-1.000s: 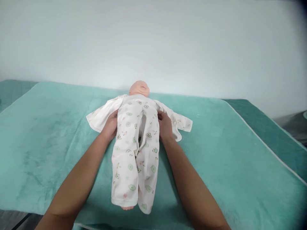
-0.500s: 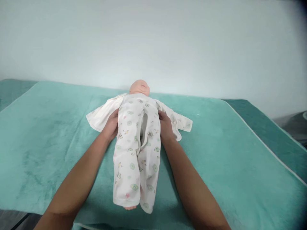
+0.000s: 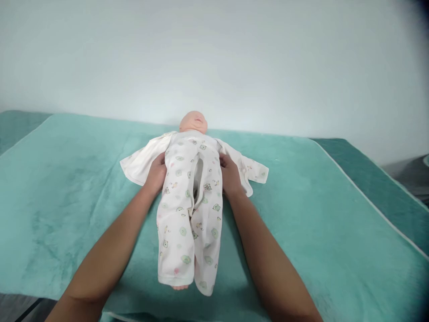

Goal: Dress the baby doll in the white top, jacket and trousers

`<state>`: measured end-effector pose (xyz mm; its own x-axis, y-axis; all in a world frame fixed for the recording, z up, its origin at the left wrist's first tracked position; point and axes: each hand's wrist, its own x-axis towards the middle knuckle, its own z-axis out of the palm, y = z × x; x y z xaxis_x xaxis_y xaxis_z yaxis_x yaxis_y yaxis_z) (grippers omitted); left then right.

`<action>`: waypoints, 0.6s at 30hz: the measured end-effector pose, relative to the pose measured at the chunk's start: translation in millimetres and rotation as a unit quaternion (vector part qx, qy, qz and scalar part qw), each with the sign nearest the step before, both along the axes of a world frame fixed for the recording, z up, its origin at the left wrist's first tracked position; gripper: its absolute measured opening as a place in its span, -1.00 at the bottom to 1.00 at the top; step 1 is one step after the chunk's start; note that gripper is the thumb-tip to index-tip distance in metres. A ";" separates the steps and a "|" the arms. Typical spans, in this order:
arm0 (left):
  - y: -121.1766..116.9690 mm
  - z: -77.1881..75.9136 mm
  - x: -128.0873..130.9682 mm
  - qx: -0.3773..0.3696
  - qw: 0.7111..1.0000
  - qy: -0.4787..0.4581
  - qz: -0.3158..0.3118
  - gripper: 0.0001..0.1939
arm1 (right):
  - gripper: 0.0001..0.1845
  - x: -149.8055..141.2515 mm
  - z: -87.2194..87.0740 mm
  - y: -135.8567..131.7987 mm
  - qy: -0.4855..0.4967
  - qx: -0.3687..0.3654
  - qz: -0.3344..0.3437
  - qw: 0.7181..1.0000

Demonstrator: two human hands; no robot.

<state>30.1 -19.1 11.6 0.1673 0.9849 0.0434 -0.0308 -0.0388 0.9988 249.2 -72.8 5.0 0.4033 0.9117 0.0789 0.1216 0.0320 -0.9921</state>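
A baby doll (image 3: 193, 121) lies on its back, head away from me. White split-crotch baby trousers (image 3: 179, 197) with green and pink animal prints cover its legs and reach high up its chest. The doll's toes show below the trouser leg on the left. A white baby top (image 3: 147, 156) spreads out behind it, sleeves to both sides. My left hand (image 3: 157, 173) is closed against the doll's left-hand side as I see it, fingertips hidden behind the trousers. My right hand (image 3: 230, 175) grips the opposite side at the same height, its fingers partly tucked out of sight.
A light green plush cloth (image 3: 83, 214) covers the table, over a darker green one (image 3: 375, 179) that shows at the sides. A plain pale wall (image 3: 214, 58) stands right behind the table. Some dark object (image 3: 412, 176) is at the right edge.
The doll and trousers have shifted slightly to the left and away from me. Both hands stay at the doll's sides, with hardly any movement.
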 end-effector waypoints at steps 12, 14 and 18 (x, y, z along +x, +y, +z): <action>56.2 36.7 6.9 0.249 0.937 0.242 -0.035 -0.80 | -0.81 8.0 32.0 46.8 -0.271 0.118 0.045 0.954; 64.3 41.0 5.3 0.211 0.943 0.251 -0.063 -0.78 | -0.80 14.7 38.2 56.7 -0.261 0.091 0.108 0.955; 70.6 45.4 -2.8 0.155 0.943 0.258 -0.141 -0.73 | -0.75 28.7 41.7 64.1 -0.241 0.102 0.212 0.941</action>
